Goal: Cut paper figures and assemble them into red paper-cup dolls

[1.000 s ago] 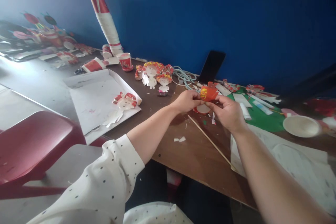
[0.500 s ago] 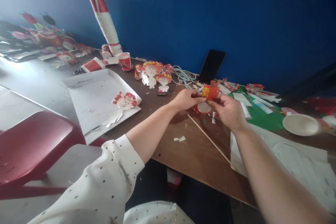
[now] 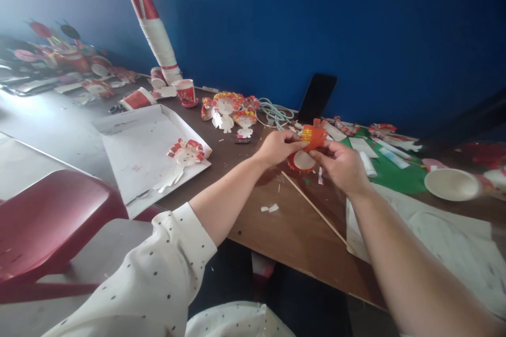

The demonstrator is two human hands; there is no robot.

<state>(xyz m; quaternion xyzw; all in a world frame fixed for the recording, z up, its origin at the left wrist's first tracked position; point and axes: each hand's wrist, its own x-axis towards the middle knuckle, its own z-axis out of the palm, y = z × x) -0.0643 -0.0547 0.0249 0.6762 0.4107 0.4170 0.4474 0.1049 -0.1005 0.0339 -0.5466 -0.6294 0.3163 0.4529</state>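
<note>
I had a brown bench [image 3: 269, 242] in view, running along a deep blue wall [image 3: 245, 26], with a red chair [image 3: 55, 226] at the left. Near the wall a tall stack of paper cups [image 3: 158, 45] leaned to the left; by its foot one red-and-white cup [image 3: 185, 93] stood upright and another cup [image 3: 136, 99] lay on its side. A shallow white tray [image 3: 130, 137] held a paper figure [image 3: 185, 155] near its right edge. Far right, a white-mouthed cup [image 3: 453, 185] lay tipped, opening toward my camera. My left grip [image 3: 276, 147] and right grip [image 3: 343, 163] were both pinched on a red paper piece [image 3: 312, 137] with yellow lettering, held out over the bench in front of a black phone [image 3: 318, 97] propped on the wall. A round white piece [image 3: 303, 160] with a red edge showed just below it; I couldn't tell whether the two touched. A thin stick [image 3: 312, 208] lay slantwise nearer me, beside white scraps [image 3: 272, 208]. On the right was a green sheet [image 3: 407, 181], and my right forearm crossed a large white sheet [image 3: 454, 242], hiding part of it.
</note>
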